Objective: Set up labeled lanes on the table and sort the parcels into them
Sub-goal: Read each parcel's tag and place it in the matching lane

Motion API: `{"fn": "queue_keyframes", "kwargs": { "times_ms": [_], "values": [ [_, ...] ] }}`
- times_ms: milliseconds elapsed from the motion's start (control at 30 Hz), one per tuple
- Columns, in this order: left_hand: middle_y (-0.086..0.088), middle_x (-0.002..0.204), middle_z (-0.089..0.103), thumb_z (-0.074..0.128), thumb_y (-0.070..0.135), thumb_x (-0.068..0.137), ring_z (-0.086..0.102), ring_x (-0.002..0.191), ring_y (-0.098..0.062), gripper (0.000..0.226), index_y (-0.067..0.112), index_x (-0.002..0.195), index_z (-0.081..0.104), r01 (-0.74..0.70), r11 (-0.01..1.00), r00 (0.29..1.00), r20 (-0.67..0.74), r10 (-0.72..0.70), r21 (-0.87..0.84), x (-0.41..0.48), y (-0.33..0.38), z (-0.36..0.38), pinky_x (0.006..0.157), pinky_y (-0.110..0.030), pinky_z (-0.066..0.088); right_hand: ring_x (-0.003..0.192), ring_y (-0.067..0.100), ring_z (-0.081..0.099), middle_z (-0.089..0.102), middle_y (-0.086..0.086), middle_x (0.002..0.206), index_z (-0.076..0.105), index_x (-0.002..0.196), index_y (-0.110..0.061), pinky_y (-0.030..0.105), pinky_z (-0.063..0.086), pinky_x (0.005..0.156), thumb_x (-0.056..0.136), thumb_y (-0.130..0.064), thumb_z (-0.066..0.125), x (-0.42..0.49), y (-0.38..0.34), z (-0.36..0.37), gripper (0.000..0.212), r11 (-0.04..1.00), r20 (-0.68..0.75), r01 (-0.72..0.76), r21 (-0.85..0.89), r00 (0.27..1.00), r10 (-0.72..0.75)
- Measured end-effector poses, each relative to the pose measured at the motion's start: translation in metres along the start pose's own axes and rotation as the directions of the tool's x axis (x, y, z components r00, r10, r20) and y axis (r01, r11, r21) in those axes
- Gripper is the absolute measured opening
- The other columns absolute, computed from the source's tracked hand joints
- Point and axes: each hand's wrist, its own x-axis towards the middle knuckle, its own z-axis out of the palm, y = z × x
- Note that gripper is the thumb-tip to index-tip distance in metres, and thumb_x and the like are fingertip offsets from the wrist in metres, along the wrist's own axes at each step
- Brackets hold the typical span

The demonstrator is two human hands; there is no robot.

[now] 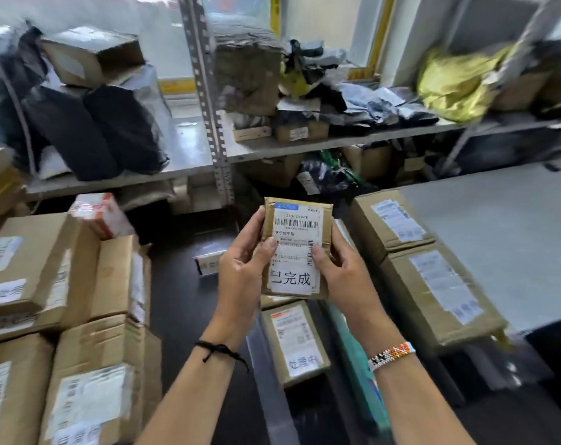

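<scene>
Above the dark worktop (189, 316), the left hand (240, 271) and right hand (343, 268) each have a grip closed round a small parcel (297, 248) marked 已完成, held in the air and not yet placed, while boxes (25, 261) stacked at both sides suggest sorting is partly done.

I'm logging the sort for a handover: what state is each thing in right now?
Small parcel: held up off the table, label facing the camera.
Left hand: grips the parcel's left edge.
Right hand: grips its right edge.
Parcel below: lying flat, label up.
Boxes at left: stacked.
</scene>
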Motion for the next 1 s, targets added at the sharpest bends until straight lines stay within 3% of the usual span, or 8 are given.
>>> {"fn": "queue_keyframes", "kwargs": {
  "times_ms": [167,233,433,600,700,800,900,1000],
  "values": [
    [0.014,0.137,0.069,0.054,-0.003,0.104,0.064,0.129,-0.012,0.056,0.022,0.153,0.050,0.092,0.995,0.996,-0.002,-0.092,-0.047,-0.003,-0.055,0.066,0.093,-0.027,0.058,0.108,0.010,0.073,0.072,-0.019,0.125,0.037,0.152,-0.060,0.049,0.061,0.093,0.092,-0.056,0.051,0.009,0.025,-0.063,0.061,0.976,-0.102,-0.044,-0.213,0.994,0.023],
    [0.021,0.129,0.071,0.050,-0.003,0.105,0.068,0.122,-0.006,0.056,0.025,0.153,0.049,0.156,0.986,0.988,0.001,-0.157,-0.059,-0.009,-0.070,0.088,0.088,-0.023,0.059,0.104,0.010,0.074,0.072,-0.019,0.124,0.036,0.151,-0.061,0.050,0.061,0.092,0.097,-0.053,0.050,0.011,0.037,-0.085,0.056,0.962,-0.137,-0.085,-0.259,0.989,0.051],
    [0.012,0.123,0.076,0.041,-0.004,0.106,0.072,0.114,-0.009,0.058,0.025,0.156,0.046,0.369,0.927,0.929,0.004,-0.370,-0.072,-0.016,-0.114,0.128,0.081,-0.022,0.060,0.101,0.009,0.073,0.072,-0.021,0.118,0.030,0.154,-0.060,0.051,0.062,0.090,0.108,-0.042,0.047,0.020,0.081,-0.127,0.052,0.928,-0.150,-0.215,-0.303,0.973,0.176],
    [0.023,0.114,0.076,0.043,0.000,0.107,0.073,0.107,-0.004,0.058,0.041,0.147,0.044,0.385,0.923,0.922,-0.046,-0.384,-0.005,-0.023,-0.132,0.137,0.078,-0.021,0.059,0.093,0.009,0.072,0.069,-0.021,0.106,0.017,0.160,-0.057,0.047,0.062,0.086,0.111,-0.041,0.042,0.032,0.098,-0.132,0.057,0.873,-0.095,-0.248,-0.419,0.969,0.229],
    [0.018,0.121,0.075,0.046,0.002,0.106,0.072,0.112,-0.007,0.059,0.040,0.151,0.042,0.395,0.918,0.916,-0.081,-0.392,0.032,-0.026,-0.141,0.136,0.080,-0.023,0.060,0.090,0.010,0.071,0.069,-0.016,0.106,0.009,0.161,-0.055,0.043,0.061,0.080,0.112,-0.040,0.039,0.039,0.105,-0.130,0.058,0.830,-0.062,-0.251,-0.498,0.965,0.255],
    [0.011,0.128,0.074,0.047,0.006,0.107,0.071,0.116,-0.010,0.056,0.034,0.156,0.043,0.390,0.910,0.920,-0.078,-0.383,0.140,-0.025,-0.147,0.132,0.089,-0.027,0.060,0.090,0.012,0.069,0.070,-0.009,0.115,0.007,0.163,-0.051,0.043,0.060,0.080,0.113,-0.037,0.036,0.044,0.114,-0.127,0.059,0.785,-0.041,-0.229,-0.576,0.967,0.252],
    [0.016,0.126,0.073,0.051,0.016,0.107,0.069,0.113,-0.004,0.046,0.041,0.146,0.052,0.329,0.870,0.942,-0.060,-0.331,0.367,-0.021,-0.151,0.128,0.100,-0.036,0.057,0.085,0.007,0.062,0.068,-0.006,0.120,0.009,0.164,-0.047,0.034,0.052,0.069,0.113,-0.031,0.036,0.045,0.118,-0.121,0.060,0.739,-0.015,-0.194,-0.646,0.970,0.241],
    [0.021,0.137,0.058,0.052,0.023,0.106,0.054,0.124,0.004,0.040,0.048,0.137,0.054,0.206,0.780,0.966,0.007,-0.260,0.591,-0.017,-0.151,0.127,0.104,-0.022,0.045,0.098,0.015,0.062,0.061,-0.007,0.142,0.011,0.164,-0.046,0.034,0.045,0.073,0.113,-0.031,0.036,0.046,0.120,-0.117,0.059,0.712,-0.021,-0.170,-0.681,0.977,0.213]
  ]
}}
